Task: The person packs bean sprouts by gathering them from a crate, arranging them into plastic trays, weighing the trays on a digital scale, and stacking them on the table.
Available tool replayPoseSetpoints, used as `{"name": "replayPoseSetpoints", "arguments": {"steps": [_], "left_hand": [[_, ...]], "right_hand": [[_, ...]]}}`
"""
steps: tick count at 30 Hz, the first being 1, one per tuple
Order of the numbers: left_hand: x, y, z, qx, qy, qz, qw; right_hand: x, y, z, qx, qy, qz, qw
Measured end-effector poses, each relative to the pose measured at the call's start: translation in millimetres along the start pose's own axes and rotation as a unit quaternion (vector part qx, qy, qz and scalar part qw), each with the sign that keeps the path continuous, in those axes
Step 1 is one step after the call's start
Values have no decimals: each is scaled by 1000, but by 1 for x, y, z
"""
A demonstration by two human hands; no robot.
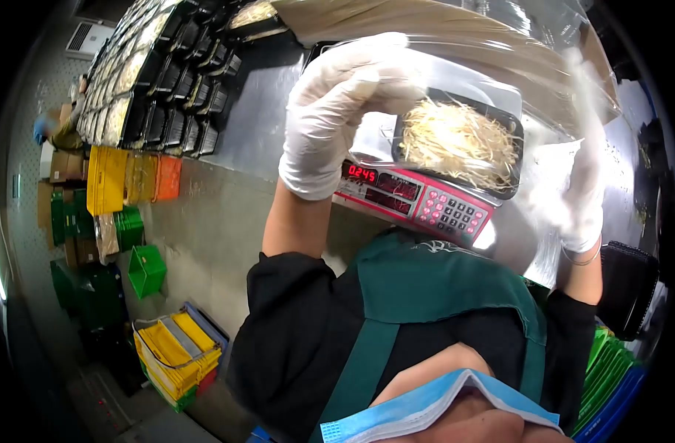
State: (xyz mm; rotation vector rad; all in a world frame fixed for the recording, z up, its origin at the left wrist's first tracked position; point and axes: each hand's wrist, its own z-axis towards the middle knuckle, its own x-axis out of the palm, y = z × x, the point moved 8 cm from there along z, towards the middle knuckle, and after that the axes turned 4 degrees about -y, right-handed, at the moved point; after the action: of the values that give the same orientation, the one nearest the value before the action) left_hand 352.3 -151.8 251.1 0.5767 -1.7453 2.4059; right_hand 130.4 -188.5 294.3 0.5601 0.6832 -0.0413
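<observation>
A black tray of bean sprouts (461,140) rests on a red and silver weighing scale (418,203), whose display reads 0.245. Clear plastic film (485,63) stretches above the tray between both gloved hands. My left hand (345,111), in a white glove, is closed with its fingers curled onto the film's edge, left of the tray. On the right side, my right hand (584,162), also in a white glove, is upright beside the film. Motion smears its fingers, so its grip on the film is unclear.
Black trays of sprouts (142,81) are stacked high at the far left of the metal table (252,103). A cardboard box (396,22) lined with film stands behind the scale. Yellow crates (178,340) and a green crate (147,271) sit on the floor. Another person (60,131) is far left.
</observation>
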Motion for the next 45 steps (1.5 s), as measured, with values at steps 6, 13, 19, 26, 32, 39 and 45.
{"name": "replayPoseSetpoints", "arguments": {"steps": [6, 13, 19, 26, 32, 39, 45], "left_hand": [[-33, 35, -12, -47, 47, 62, 996], [-53, 107, -52, 93, 76, 558, 821], [-53, 92, -65, 204, 20, 560, 803], [-85, 62, -39, 23, -119, 240, 963], [7, 44, -15, 123, 85, 329, 932], [21, 77, -18, -45, 162, 329, 929], [-36, 146, 25, -8, -102, 147, 984]], "right_hand": [[-15, -66, -52, 267, -143, 198, 932], [-103, -132, -131, 250, -324, 214, 887], [-131, -149, -167, 235, -336, 283, 867], [-132, -138, -185, 265, -369, 244, 857], [-36, -88, -123, 319, -312, 236, 863], [12, -93, -123, 294, -315, 180, 884], [70, -178, -97, 401, -123, 212, 883]]}}
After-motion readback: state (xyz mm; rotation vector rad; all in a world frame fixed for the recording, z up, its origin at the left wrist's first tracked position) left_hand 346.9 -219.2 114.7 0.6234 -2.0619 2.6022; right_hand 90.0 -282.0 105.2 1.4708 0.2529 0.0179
